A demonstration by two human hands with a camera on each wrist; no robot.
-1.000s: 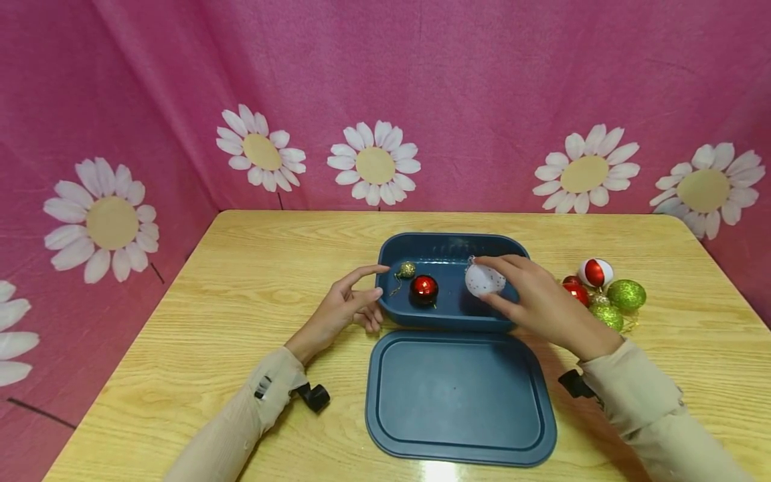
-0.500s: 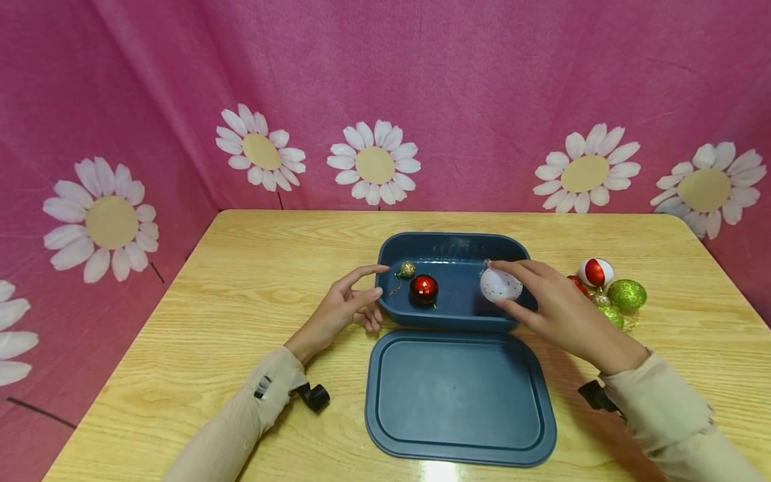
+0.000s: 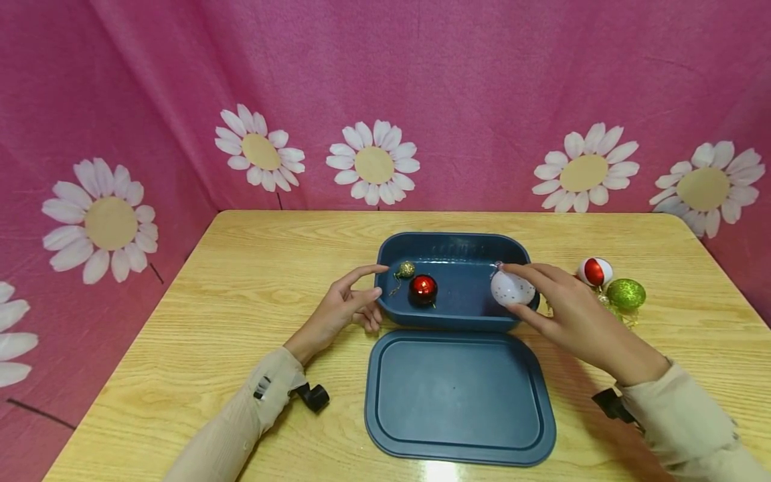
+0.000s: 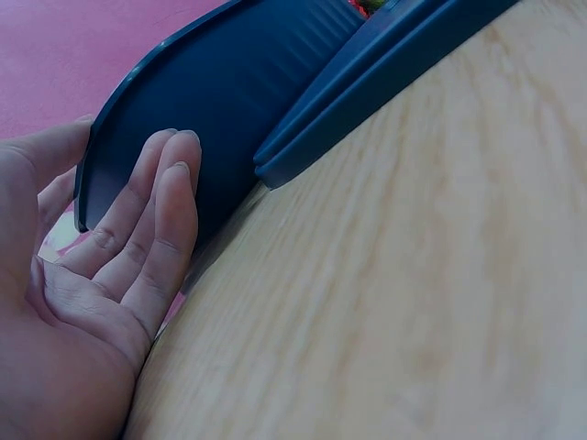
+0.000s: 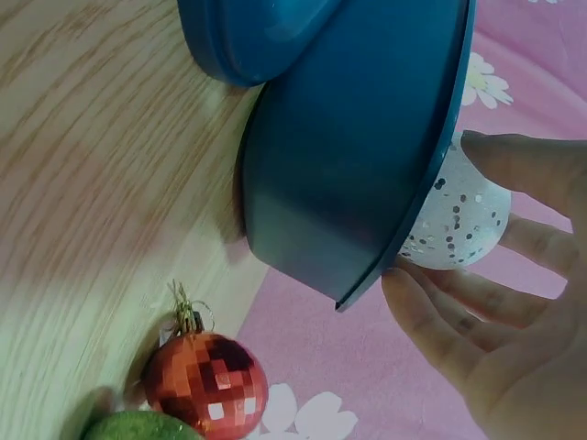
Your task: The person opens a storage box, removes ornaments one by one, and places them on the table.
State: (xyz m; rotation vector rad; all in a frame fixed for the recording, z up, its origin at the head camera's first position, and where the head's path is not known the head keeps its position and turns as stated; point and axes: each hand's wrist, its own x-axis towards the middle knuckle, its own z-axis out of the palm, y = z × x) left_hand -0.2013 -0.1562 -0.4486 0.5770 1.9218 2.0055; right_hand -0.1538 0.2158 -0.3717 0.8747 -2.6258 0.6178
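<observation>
A white speckled bauble (image 3: 512, 289) is held between the thumb and fingers of my right hand (image 3: 569, 311), at the right end of a dark blue box (image 3: 460, 324). In the right wrist view, the box's wall (image 5: 339, 183) partly hides the bauble (image 5: 463, 215), and my fingertips are right at the rim. Inside the box, toward the left, lie a red bauble (image 3: 423, 289) and a small gold glitter bauble (image 3: 406, 270) with a cord. My left hand (image 3: 337, 308) is at the box's left end, thumb and index fingertips at the rim, other fingers loosely extended along the outside.
The box's flat blue lid (image 3: 460, 395) lies on the wooden table (image 3: 271, 248) in front of the box. To the right is a group of baubles, among them a red-and-white one (image 3: 594, 272), a green glitter one (image 3: 626, 293) and a faceted red one (image 5: 206, 385).
My right hand has moved right with the white bauble, from inside the box's right half to its right end. The left hand, box and lid have stayed put.
</observation>
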